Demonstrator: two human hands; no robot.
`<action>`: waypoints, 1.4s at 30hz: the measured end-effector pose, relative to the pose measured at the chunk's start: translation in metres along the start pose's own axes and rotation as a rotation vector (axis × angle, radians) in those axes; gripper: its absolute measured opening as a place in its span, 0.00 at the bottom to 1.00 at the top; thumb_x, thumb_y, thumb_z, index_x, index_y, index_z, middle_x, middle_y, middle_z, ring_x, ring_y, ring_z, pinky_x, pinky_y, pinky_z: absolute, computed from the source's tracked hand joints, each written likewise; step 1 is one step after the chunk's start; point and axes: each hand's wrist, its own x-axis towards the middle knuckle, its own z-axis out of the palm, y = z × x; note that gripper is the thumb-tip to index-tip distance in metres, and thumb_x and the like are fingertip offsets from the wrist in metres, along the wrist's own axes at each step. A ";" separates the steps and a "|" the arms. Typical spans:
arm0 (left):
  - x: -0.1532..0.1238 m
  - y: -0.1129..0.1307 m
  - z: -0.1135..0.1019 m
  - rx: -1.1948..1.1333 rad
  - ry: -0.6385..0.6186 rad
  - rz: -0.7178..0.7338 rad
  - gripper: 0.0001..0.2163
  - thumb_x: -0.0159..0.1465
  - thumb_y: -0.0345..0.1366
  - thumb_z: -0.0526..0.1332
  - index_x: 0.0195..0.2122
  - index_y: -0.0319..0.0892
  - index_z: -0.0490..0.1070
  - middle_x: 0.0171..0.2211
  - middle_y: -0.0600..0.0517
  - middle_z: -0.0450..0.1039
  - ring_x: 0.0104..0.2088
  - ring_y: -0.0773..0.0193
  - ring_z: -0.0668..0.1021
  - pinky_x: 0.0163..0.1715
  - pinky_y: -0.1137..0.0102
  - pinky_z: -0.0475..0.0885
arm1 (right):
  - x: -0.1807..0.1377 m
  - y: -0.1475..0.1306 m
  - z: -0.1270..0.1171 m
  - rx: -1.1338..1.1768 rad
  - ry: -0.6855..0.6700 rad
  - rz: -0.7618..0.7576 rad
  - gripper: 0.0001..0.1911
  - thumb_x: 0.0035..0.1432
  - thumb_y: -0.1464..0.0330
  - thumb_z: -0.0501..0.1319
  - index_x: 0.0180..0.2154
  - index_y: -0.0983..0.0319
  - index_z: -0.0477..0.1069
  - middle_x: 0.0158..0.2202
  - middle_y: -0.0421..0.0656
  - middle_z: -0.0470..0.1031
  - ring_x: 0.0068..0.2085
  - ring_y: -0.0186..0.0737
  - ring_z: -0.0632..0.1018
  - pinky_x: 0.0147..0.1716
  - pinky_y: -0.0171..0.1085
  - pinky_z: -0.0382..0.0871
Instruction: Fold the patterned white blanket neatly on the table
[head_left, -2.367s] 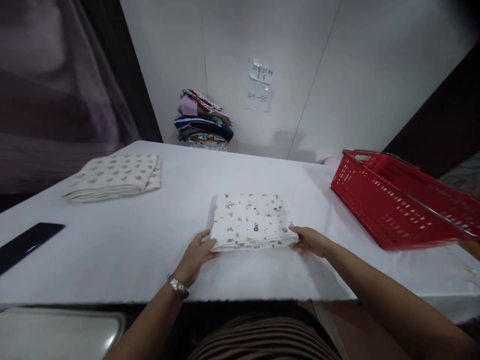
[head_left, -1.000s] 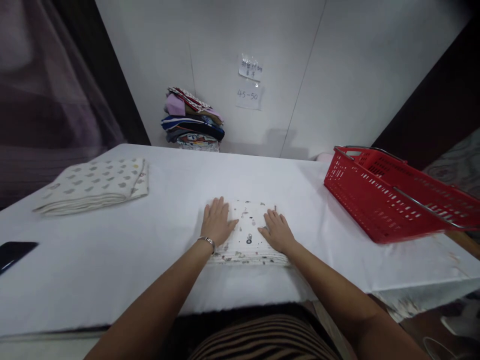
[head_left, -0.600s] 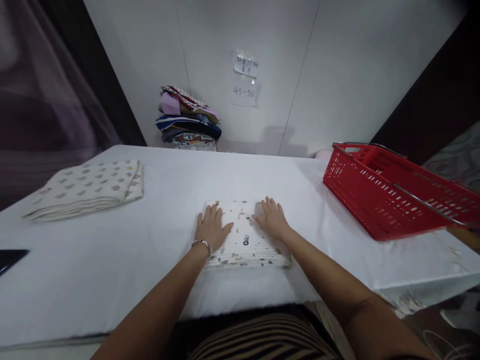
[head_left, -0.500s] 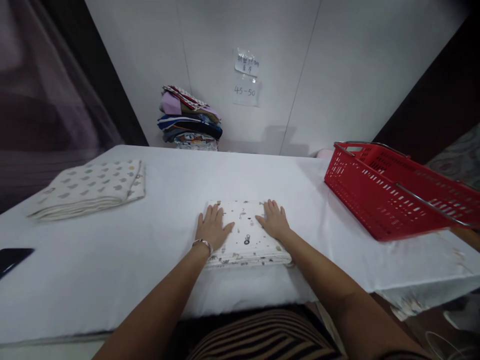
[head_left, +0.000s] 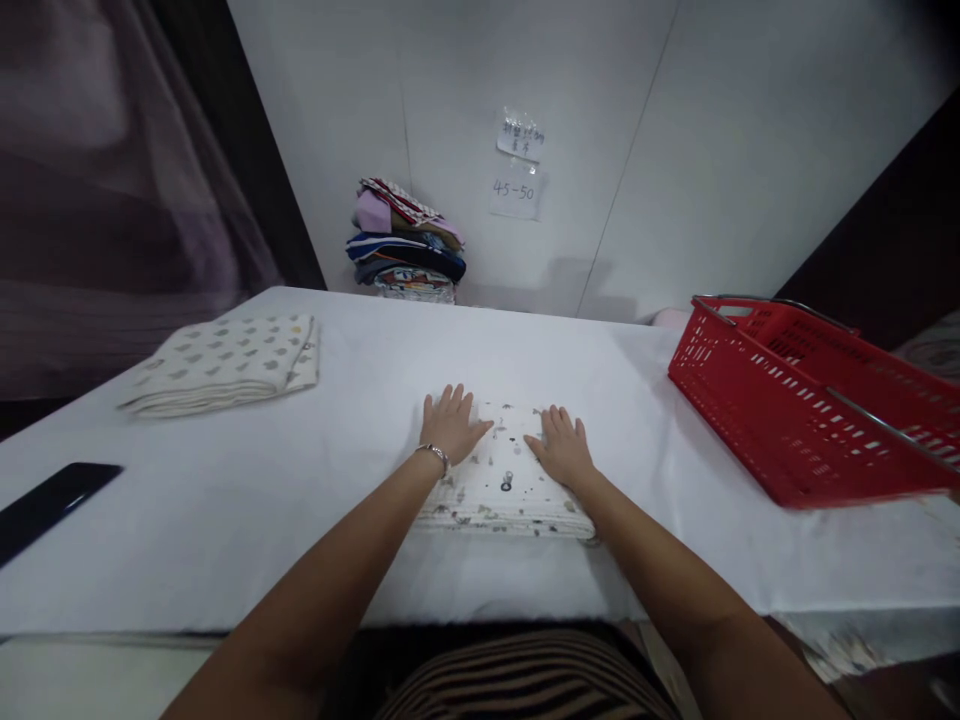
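Shifted from holding the near corners to lying flat atop the folded printed cloth (head_left: 507, 465), on the surface (head_left: 247, 530) near its front edge: left hand (head_left: 451, 428) and right hand (head_left: 562, 450), palms down, released. Noted beyond: second folded cloth (head_left: 221, 358) leftward, red basket (head_left: 750, 420) rightward, fabric stack (head_left: 409, 245) behind.

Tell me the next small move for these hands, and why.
Probably draw the left hand and right hand back and press the near edge of the cloth: both lie flat on its farther half, while stacked layers show along that edge, with neither palm over it.
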 end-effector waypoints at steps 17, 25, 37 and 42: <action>0.002 -0.011 0.028 0.003 -0.003 -0.028 0.33 0.63 0.53 0.40 0.64 0.38 0.48 0.65 0.46 0.44 0.65 0.52 0.46 0.60 0.49 0.41 | 0.022 -0.065 -0.007 0.097 0.014 -0.317 0.38 0.62 0.49 0.39 0.63 0.68 0.47 0.66 0.51 0.43 0.65 0.48 0.45 0.61 0.50 0.35; 0.002 -0.010 0.023 -0.079 -0.010 -0.026 0.31 0.62 0.52 0.44 0.63 0.41 0.50 0.65 0.46 0.43 0.65 0.53 0.45 0.60 0.49 0.42 | 0.022 -0.063 0.001 0.125 0.019 -0.322 0.37 0.62 0.49 0.41 0.63 0.67 0.47 0.66 0.52 0.44 0.65 0.48 0.45 0.61 0.51 0.34; -0.016 -0.050 -0.005 -0.471 -0.040 -0.437 0.31 0.59 0.51 0.52 0.59 0.34 0.55 0.51 0.39 0.69 0.50 0.52 0.73 0.47 0.63 0.67 | 0.020 0.041 -0.027 0.425 -0.066 0.166 0.31 0.60 0.58 0.52 0.60 0.67 0.55 0.61 0.52 0.58 0.60 0.45 0.61 0.58 0.42 0.53; -0.013 -0.048 -0.011 -0.556 -0.115 -0.524 0.28 0.54 0.51 0.57 0.49 0.33 0.67 0.48 0.37 0.71 0.48 0.48 0.74 0.43 0.64 0.68 | 0.019 0.063 -0.022 0.738 -0.031 0.320 0.32 0.52 0.57 0.60 0.56 0.66 0.63 0.52 0.50 0.70 0.52 0.45 0.71 0.51 0.40 0.63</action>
